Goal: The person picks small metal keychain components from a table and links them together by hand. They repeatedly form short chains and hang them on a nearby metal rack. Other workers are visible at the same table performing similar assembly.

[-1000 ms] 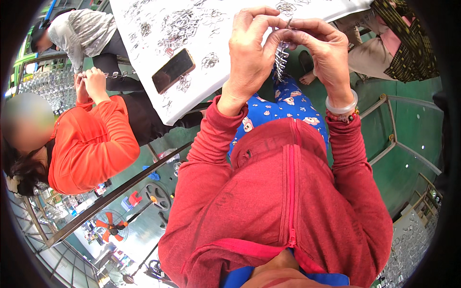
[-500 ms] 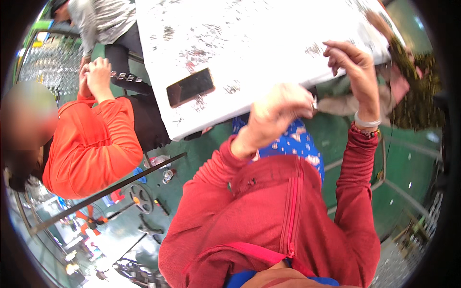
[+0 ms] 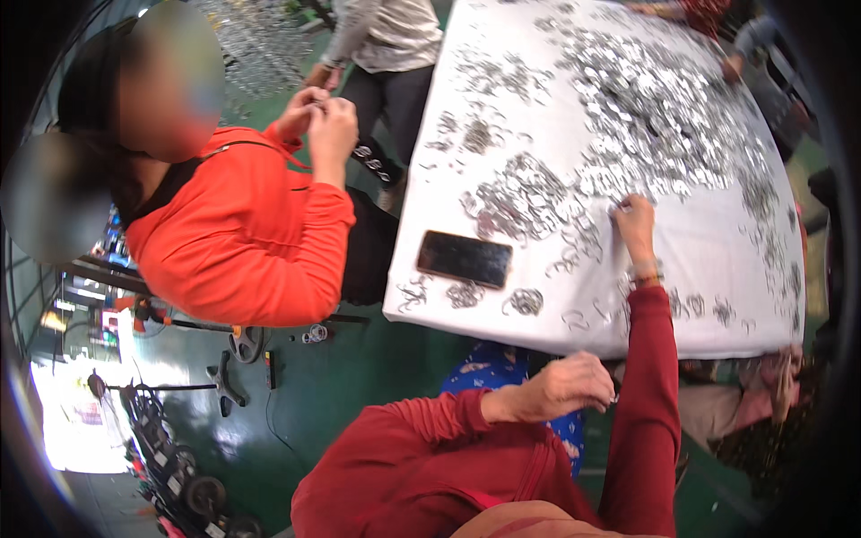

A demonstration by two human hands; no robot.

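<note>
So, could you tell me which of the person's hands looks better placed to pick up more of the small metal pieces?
Probably the right hand: it already reaches into the metal pieces on the table; the left hand is below the edge.

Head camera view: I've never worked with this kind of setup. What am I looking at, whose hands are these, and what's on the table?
There is no machine here. A person wears a wide-angle camera on the head, looking down, so straight edges bend. The red sleeves rising from the bottom edge are the wearer's own. The right hand reaches out onto the white table, fingertips among the small metal rings scattered over it. The left hand stays near the body, below the table edge, fingers curled; what it holds is too small to tell. A dark phone lies on the table. The person in orange alongside is a co-worker.
</note>
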